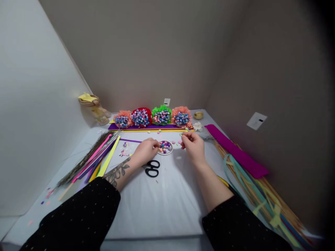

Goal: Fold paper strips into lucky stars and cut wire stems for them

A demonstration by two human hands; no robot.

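Observation:
A small round dish (171, 150) full of tiny coloured paper stars sits in the middle of the white table. My left hand (145, 150) rests at the dish's left rim, fingers curled and touching the stars. My right hand (192, 144) hovers just right of the dish, fingertips pinched together on something too small to make out. Black scissors (152, 168) lie shut on the table below my left hand.
Four paper-wrapped star bouquets (153, 116) line the back wall on purple and yellow strips. Paper strips and thin sticks (96, 158) fan out on the left. A magenta paper roll (235, 150), teal strips and more sticks lie on the right. A figurine (95, 108) stands back left.

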